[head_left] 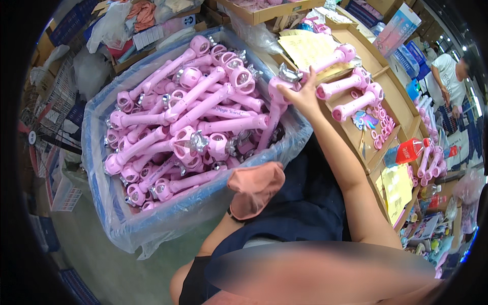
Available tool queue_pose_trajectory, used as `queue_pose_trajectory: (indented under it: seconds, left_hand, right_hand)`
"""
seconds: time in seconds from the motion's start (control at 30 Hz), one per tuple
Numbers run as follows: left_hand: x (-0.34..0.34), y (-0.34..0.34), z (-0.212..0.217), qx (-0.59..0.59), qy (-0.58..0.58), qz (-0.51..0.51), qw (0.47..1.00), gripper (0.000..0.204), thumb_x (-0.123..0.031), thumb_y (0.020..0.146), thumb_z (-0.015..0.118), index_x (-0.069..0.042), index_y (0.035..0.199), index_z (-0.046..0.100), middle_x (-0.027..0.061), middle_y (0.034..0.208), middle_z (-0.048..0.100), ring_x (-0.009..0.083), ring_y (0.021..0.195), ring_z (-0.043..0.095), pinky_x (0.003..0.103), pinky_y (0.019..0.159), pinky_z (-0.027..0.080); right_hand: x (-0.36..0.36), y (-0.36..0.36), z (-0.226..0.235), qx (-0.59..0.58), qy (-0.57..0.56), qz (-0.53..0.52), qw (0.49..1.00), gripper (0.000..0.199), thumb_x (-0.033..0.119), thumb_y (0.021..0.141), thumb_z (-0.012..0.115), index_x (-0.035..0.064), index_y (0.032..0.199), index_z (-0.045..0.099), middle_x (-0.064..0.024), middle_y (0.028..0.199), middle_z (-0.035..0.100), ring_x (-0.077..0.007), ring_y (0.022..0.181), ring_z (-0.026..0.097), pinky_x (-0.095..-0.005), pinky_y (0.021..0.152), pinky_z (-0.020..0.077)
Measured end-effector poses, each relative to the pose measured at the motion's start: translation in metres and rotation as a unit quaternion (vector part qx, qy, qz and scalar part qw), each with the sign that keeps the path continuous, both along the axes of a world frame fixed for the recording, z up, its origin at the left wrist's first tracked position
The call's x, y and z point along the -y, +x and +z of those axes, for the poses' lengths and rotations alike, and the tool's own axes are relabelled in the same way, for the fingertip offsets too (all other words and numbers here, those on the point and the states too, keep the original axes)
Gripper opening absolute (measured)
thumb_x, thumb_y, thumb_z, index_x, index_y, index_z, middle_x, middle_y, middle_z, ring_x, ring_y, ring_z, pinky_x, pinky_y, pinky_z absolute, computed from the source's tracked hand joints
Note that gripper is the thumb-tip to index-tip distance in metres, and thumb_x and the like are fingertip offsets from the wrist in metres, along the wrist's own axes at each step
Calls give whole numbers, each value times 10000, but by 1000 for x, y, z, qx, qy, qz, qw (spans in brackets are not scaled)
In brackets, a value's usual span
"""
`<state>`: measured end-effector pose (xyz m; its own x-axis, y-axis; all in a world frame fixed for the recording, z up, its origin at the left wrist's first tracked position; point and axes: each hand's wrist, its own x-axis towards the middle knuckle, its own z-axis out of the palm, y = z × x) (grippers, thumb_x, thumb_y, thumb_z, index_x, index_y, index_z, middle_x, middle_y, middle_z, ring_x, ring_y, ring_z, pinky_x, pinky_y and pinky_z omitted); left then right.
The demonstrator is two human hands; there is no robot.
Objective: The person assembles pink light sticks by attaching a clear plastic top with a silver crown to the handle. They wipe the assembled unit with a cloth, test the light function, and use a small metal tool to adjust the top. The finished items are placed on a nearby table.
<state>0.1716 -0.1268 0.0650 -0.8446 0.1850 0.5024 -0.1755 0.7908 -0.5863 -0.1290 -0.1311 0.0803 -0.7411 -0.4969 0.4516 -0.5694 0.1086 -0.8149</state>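
Observation:
My right hand (305, 94) grips the head of a pink toy wand (274, 114) with a silver crown top, held at the right edge of a big box (127, 223) lined with clear blue plastic. The box is full of several pink wands (193, 112) lying piled in all directions. My left hand (254, 190) wears a pink cloth glove and hovers over the box's near right corner, palm down, with nothing seen in it. Three more pink wands (351, 86) lie on the cardboard tray to the right.
A cardboard tray (391, 96) with compartments holds small pink rings and stickers (378, 124). A red bottle (412, 150), yellow papers (394, 185) and more wands (429, 162) lie at right. Another person (447, 76) in white stands at far right. Boxes and bags crowd the back.

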Motion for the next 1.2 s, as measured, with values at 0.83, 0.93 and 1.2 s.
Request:
queue_pose_trajectory:
  seconds: [0.83, 0.93, 1.2]
  left_hand:
    - [-39, -95, 86, -212, 800, -413, 381, 297, -258, 990, 486, -18, 1158, 536, 115, 1162, 590, 216, 1070, 573, 349, 861, 466]
    - [-12, -92, 71, -311, 784, -413, 345, 252, -196, 977, 516, 46, 989, 584, 82, 869, 644, 162, 738, 603, 274, 638, 524]
    - [-13, -67, 85, -333, 573, -127, 738, 213, -158, 877, 594, 54, 864, 606, 108, 752, 636, 189, 606, 598, 305, 568, 516]
  right_hand:
    - [-175, 114, 130, -234, 113, 130, 957, 608, 353, 897, 634, -17, 1359, 498, -266, 1372, 499, -418, 1282, 478, -435, 1065, 398]
    - [-223, 147, 86, -87, 155, 260, 949, 584, 344, 856, 706, -16, 1289, 554, -224, 1242, 601, -332, 1137, 613, -404, 970, 486]
    - [-262, 212, -17, 699, -27, 348, 624, 583, 339, 725, 785, 16, 1157, 565, -114, 783, 622, -167, 524, 552, -226, 402, 375]
